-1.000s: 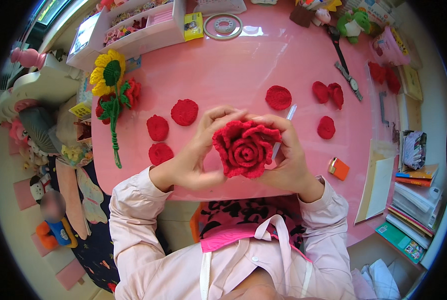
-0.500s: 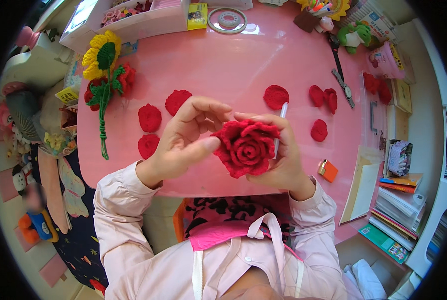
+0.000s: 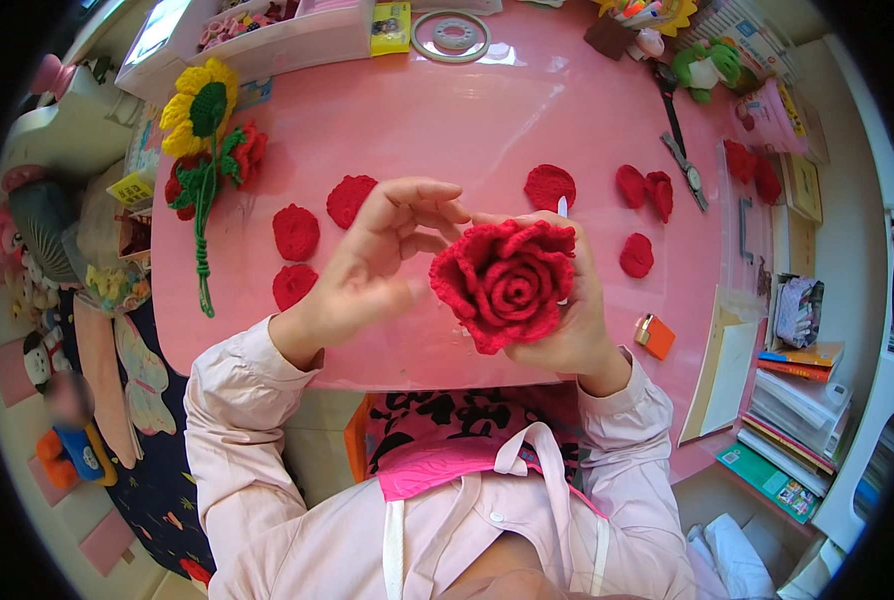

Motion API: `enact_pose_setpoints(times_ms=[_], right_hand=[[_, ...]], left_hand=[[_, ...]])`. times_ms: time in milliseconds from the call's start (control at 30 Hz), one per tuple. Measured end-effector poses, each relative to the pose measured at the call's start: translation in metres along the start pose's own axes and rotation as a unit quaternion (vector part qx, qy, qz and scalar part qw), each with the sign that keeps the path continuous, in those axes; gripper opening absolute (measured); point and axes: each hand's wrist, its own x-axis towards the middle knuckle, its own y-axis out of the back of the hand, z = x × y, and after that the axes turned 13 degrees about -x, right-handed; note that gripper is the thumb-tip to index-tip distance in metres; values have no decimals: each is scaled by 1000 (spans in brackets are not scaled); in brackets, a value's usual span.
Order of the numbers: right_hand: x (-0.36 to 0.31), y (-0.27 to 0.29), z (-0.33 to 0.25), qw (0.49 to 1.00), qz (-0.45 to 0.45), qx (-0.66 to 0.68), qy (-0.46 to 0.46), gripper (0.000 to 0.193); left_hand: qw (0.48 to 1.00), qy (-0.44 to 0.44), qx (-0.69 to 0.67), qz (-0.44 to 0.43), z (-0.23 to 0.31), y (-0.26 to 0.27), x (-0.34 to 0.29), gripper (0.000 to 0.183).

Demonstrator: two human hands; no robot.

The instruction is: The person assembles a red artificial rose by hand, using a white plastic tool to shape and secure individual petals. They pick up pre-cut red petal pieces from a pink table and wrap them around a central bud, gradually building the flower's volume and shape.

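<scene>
A glossy pink surface (image 3: 467, 130) spreads out beyond both hands. Far to the left of the left hand lies a crocheted yellow sunflower with a green yarn stem (image 3: 203, 140). The right hand (image 3: 567, 320) cups a red crocheted rose (image 3: 505, 282) from behind, fingers curled around its outer petals, holding it above the near edge of the surface. The left hand (image 3: 377, 260) is just beside the rose, fingers loosely bent, fingertips near its upper left petal. Loose flat red crocheted petals (image 3: 297, 232) lie on either side of the hands. A small orange box (image 3: 655, 336) sits right of the right hand.
</scene>
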Motion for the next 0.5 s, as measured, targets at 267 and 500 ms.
enact_pose_setpoints(times_ms=[267, 500], right_hand=[[0, -4, 10, 994, 20, -83, 65, 76], [-2, 10, 5, 979, 47, -192, 53, 49]], left_hand=[[980, -46, 162, -107, -9, 1, 2, 85], [994, -37, 80, -65, -8, 1, 5, 76]])
